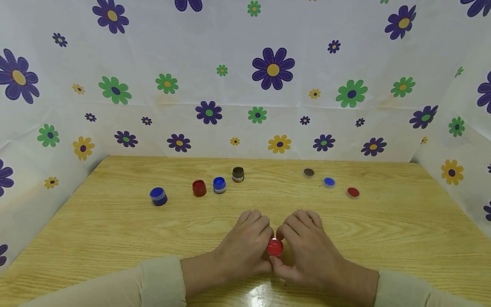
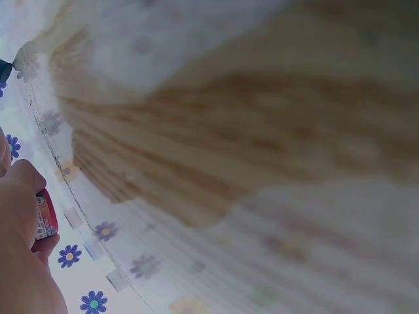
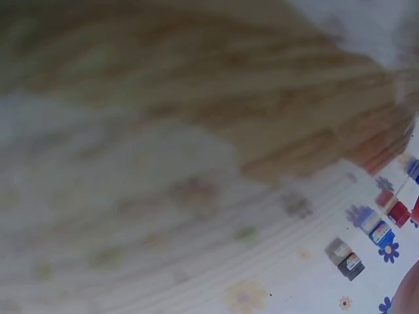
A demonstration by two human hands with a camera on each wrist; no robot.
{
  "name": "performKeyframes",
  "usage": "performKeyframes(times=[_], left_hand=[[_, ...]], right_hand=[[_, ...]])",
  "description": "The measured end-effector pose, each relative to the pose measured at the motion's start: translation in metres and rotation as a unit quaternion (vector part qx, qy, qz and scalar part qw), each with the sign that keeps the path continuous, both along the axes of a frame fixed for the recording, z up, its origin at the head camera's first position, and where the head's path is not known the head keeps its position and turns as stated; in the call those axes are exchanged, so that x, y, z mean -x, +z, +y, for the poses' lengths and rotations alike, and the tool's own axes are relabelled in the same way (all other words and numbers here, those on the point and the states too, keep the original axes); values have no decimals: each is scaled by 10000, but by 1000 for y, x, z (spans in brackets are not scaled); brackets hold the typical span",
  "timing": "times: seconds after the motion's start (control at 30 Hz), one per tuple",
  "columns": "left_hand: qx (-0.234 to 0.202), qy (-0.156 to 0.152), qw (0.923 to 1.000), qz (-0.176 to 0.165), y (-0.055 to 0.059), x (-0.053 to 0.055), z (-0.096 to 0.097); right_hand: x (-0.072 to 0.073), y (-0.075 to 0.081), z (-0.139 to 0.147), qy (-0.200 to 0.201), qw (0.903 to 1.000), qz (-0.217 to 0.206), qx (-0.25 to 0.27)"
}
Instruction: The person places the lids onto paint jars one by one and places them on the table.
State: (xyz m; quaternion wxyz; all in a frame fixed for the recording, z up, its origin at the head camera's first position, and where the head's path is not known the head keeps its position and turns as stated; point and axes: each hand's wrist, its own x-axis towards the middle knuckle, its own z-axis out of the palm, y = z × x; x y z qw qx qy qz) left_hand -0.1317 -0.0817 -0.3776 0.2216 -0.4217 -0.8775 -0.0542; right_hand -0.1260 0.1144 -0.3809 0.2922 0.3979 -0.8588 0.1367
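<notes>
A small paint jar with a red lid (image 1: 275, 247) is between the two hands, low in the middle of the head view. My left hand (image 1: 245, 241) grips it from the left with curled fingers. From the other side my right hand (image 1: 308, 245) pinches it, thumb at the near edge and fingers at the far edge. In the left wrist view the jar (image 2: 46, 216) shows a printed label and red paint between fingers. Most of its body is hidden by the hands in the head view.
Beyond the hands stand uncapped red (image 1: 199, 189), blue (image 1: 219, 186) and black (image 1: 238, 175) paint jars, with a capped blue jar (image 1: 158, 197) to their left. Black (image 1: 308, 172), blue (image 1: 329, 182) and red (image 1: 353, 192) lids lie right. A flowered sheet (image 1: 230, 85) backs the wooden table (image 1: 115, 238).
</notes>
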Motion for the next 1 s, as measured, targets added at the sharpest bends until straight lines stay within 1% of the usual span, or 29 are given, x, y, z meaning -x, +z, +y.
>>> performKeyframes(times=[0.2, 0.37, 0.57, 0.77, 1.0], left_hand=[[75, -12, 10000, 35, 0, -2, 0], [86, -29, 10000, 21, 0, -3, 2], [180, 3, 9998, -93, 0, -3, 2], [170, 62, 9998, 22, 0, -3, 1], [-3, 110, 9999, -31, 0, -2, 0]], right_hand=[[1, -1, -1, 45, 9996, 270, 9], [1, -3, -1, 33, 9993, 374, -37], [1, -4, -1, -25, 9993, 371, -67], [1, -4, -2, -104, 9993, 352, 29], [0, -3, -3, -258, 9995, 53, 171]])
